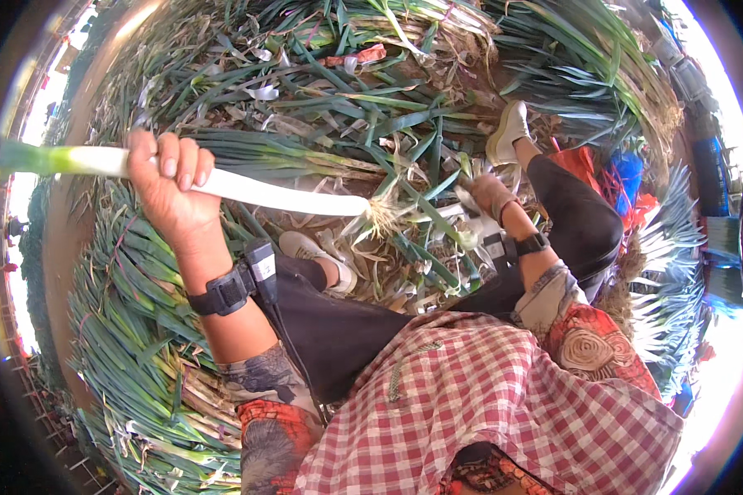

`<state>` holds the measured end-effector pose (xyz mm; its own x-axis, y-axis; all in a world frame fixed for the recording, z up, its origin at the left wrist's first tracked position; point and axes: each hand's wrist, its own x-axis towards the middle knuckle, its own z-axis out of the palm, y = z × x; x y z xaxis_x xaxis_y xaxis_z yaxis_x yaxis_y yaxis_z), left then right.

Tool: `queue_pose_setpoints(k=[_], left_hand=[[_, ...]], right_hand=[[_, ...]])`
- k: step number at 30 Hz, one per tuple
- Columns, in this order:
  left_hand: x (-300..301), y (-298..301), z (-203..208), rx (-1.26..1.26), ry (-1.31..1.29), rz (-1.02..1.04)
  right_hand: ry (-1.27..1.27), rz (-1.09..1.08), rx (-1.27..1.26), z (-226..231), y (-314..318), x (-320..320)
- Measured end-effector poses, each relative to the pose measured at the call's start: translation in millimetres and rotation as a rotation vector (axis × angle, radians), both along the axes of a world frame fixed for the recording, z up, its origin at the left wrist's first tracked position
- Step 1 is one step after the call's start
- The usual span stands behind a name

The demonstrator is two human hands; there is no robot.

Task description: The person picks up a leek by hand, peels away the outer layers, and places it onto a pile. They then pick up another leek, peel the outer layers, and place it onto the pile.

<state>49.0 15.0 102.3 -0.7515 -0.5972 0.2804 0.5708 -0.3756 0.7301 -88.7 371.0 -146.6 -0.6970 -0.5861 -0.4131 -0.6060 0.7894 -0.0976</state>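
Note:
A long green onion lies crosswise in my raised left hand, whose fingers are wrapped around its white stalk. Its green top runs off to the left, and its tangle of pale roots points right. My right hand is low between my legs, to the right of the roots and close to loose green and whitish leaves. Motion smears its fingers, so whether it grips a leaf does not show.
Stripped leaves litter the ground ahead. Bundled green onions lie at the left and far right. More, with white stalks, are stacked at my right beside red and blue plastic. My shoes rest among the leaves.

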Motion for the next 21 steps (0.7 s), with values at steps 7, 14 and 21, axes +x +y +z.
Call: queue_pose_setpoints(k=[7, 14, 21], left_hand=[[-19, 17, -19, 0.068, -0.247, -0.034], [-66, 82, -69, -0.227, -0.482, -0.396], [-65, 104, -88, -0.637, -0.691, -0.356]], right_hand=[[-0.232, -0.214, -0.931, 134, -106, 47], [-0.319, -0.242, -1.405, 132, -143, 92], [-0.411, -0.825, -1.78, 202, 10, 79]])
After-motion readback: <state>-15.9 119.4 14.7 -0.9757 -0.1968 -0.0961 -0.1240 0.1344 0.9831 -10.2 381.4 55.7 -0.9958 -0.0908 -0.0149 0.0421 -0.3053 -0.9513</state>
